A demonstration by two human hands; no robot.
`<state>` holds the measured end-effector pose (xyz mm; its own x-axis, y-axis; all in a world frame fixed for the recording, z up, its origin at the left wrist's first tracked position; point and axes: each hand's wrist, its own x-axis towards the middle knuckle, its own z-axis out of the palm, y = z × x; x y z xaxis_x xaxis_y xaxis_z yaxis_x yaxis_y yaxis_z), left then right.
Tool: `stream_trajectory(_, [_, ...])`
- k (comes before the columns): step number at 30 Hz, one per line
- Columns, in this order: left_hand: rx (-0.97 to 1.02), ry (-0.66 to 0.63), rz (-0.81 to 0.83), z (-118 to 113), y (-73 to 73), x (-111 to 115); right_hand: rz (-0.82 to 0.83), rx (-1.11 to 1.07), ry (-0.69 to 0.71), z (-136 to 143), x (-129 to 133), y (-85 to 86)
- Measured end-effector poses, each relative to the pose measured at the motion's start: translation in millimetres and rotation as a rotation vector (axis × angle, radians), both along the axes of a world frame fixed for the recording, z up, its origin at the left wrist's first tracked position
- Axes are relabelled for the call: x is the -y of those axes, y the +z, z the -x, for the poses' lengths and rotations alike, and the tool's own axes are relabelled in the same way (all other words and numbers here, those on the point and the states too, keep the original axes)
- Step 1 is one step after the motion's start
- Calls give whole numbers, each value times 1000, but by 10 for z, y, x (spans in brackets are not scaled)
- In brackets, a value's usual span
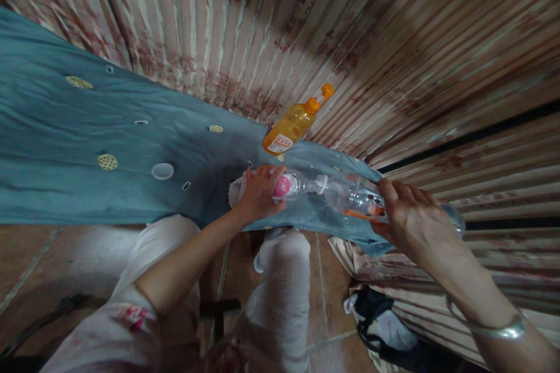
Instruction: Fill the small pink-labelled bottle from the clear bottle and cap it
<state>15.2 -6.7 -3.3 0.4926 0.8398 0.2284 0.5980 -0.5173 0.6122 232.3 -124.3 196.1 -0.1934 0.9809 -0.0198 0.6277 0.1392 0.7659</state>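
Note:
My left hand [261, 193] is wrapped round a bottle with a pink label [282, 186], which stands on the blue cloth. In my right hand [413, 215] is a clear plastic bottle [345, 193] with an orange and clear label, tilted so that its neck points left. The mouths of the two bottles meet or nearly meet at a white ring [321, 184]; whether liquid passes between them cannot be made out. Just behind them stands an amber pump bottle [289, 128] with an orange top, touched by neither hand.
A small white round lid or dish [162, 171] lies on the blue cloth [56, 145] at left. Pleated curtains [196, 29] hang behind and at right. Black and white items [385, 320] lie on the floor at lower right.

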Motion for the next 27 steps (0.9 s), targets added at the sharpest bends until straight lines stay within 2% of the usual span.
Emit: stream_trajectory(27, [-11,-1,5,-4,6,5,7,45,6,9,-21,13])
